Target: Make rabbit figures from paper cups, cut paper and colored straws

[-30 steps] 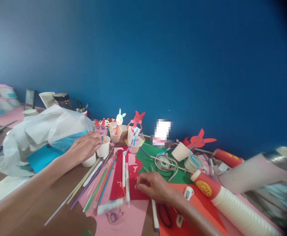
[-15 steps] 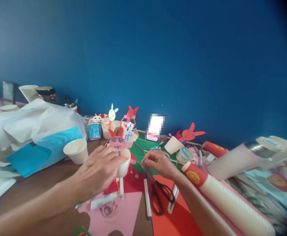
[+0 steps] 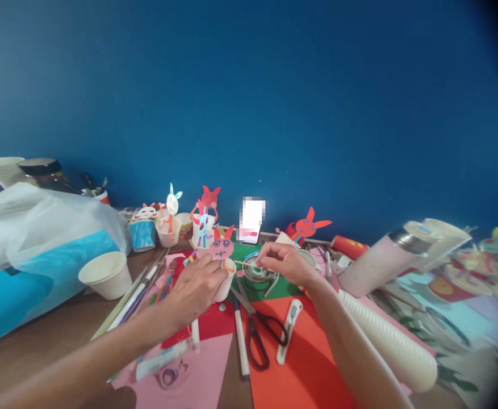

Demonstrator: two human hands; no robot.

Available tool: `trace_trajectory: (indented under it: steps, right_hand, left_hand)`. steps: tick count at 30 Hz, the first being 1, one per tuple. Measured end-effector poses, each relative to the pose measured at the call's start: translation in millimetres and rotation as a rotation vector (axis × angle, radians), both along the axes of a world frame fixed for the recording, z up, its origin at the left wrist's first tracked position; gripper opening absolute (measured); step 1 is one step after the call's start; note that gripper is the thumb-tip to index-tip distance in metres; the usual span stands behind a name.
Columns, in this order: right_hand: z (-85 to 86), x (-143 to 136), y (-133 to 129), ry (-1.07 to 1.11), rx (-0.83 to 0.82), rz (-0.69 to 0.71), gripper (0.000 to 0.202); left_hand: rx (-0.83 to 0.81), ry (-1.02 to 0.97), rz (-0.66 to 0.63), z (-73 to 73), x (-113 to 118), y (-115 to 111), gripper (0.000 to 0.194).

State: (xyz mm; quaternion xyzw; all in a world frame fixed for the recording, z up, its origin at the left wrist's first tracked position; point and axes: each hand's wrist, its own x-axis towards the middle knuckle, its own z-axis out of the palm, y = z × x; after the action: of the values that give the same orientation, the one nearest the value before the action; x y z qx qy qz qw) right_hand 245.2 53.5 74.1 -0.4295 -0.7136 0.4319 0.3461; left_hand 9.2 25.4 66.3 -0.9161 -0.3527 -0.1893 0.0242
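Observation:
My left hand point(image 3: 198, 287) is closed around a small white paper cup point(image 3: 226, 283). A pink paper rabbit face point(image 3: 221, 248) with red ears and drawn features rises from this cup. To the right, the thumb and fingers of my right hand point(image 3: 286, 263) pinch a thin pale stick point(image 3: 245, 263), which points left towards the cup. Below the hands lie black-handled scissors point(image 3: 258, 339), their blades towards the cup. A white marker point(image 3: 241, 341) and a white utility knife point(image 3: 289, 332) flank the scissors. Behind my right hand is a coil of pale wire or cord point(image 3: 259, 274).
Several paper-animal cups, including a red rabbit point(image 3: 310, 226), stand near the blue wall. A phone point(image 3: 252, 220) leans there. At left are a white bowl point(image 3: 106, 275) and plastic bag point(image 3: 57, 218); at right, a bottle point(image 3: 380, 261) and stacked cups point(image 3: 389, 335). Coloured paper point(image 3: 304, 369) covers the front.
The view has swung right, so the surroundings shift left. My left hand has carried the cup rightward. My right hand has moved away from the scissors; the pale stick now shows in its fingers.

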Motion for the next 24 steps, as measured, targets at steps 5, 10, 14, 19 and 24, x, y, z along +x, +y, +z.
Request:
trace_trajectory:
  steps: [5,10,14,19,24]
  right_hand:
    - [4.0,-21,-13,-0.09,0.136,0.143,0.01]
    - [0.6,-41,-23,-0.233,0.342,0.224,0.013]
    - [-9.0,-46,-22,-0.33,0.38,0.193,0.014]
    - [-10.7,-41,-20,-0.341,0.35,0.157,0.017]
    - [-3.9,-37,-19,-0.31,0.28,0.122,0.02]
  left_hand:
    - [-0.074,0.028,0.044,2.0,1,-2,0.022]
    - [-0.108,-0.025,0.015,-0.8,6,2,0.025]
    - [-0.125,-0.14,-0.008,-0.5,5,1,0.026]
    - [-0.156,-0.606,0.083,-2.7,-23,0,0.015]
    - [-0.691,-1.077,0.461,-16.0,-54,6,0.022]
